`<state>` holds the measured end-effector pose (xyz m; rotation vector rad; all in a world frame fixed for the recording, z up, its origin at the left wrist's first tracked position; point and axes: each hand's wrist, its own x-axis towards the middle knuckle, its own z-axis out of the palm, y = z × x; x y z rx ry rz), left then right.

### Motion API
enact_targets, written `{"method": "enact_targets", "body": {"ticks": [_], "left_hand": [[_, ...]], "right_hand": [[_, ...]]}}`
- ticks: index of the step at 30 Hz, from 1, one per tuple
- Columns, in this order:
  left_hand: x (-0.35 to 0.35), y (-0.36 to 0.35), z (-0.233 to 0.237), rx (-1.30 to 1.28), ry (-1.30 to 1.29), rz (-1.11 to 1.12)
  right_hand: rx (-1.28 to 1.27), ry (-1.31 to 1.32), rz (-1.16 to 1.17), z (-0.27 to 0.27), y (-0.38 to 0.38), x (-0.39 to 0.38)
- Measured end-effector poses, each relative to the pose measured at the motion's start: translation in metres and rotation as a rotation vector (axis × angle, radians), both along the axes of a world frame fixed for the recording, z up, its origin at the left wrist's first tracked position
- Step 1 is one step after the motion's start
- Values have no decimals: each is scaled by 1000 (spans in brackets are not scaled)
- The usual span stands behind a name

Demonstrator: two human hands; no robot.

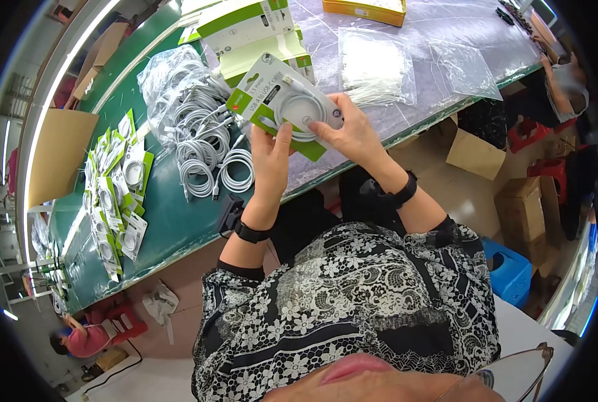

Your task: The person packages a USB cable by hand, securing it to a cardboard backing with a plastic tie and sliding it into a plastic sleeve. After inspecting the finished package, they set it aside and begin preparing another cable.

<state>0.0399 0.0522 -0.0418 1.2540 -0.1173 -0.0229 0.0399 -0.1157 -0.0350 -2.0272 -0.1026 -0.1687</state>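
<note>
Between my two hands, above the table edge, I hold a green and white USB cable card [262, 94] with a coiled white USB cable [297, 109] lying on its face. My left hand [270, 157] grips the card's lower left edge, thumb on the front by the coil. At the right edge, my right hand [352, 130] is closed on the same card, its thumb pressing near the coil. Left of my hands lies a heap of loose coiled white cables [202, 144]. Behind the card are stacked green and white blank cards [248, 33].
Carded cables [114, 194] lie in a pile at the far left. A bag of white ties [376, 67], a clear plastic bag [466, 67] and a yellow tray [366, 10] are on the right. Cardboard boxes [523, 214] and a blue stool [506, 271] stand on the floor.
</note>
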Motion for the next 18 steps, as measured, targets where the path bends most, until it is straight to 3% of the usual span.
{"method": "enact_targets", "body": {"ticks": [1, 4, 8, 12, 18], "left_hand": [[-1, -6, -1, 0, -4, -5], [-12, -27, -13, 83, -332, 247], [-15, -28, -25, -197, -38, 79], [-7, -30, -8, -348, 169, -83], [2, -34, -3, -210, 98, -69]], "right_hand": [[0, -4, -5, -4, -1, 2], [533, 185, 120, -20, -6, 7], [388, -27, 6, -18, -1, 6], [296, -25, -121, 6, 12, -6], [233, -184, -142, -7, 14, 6]]}}
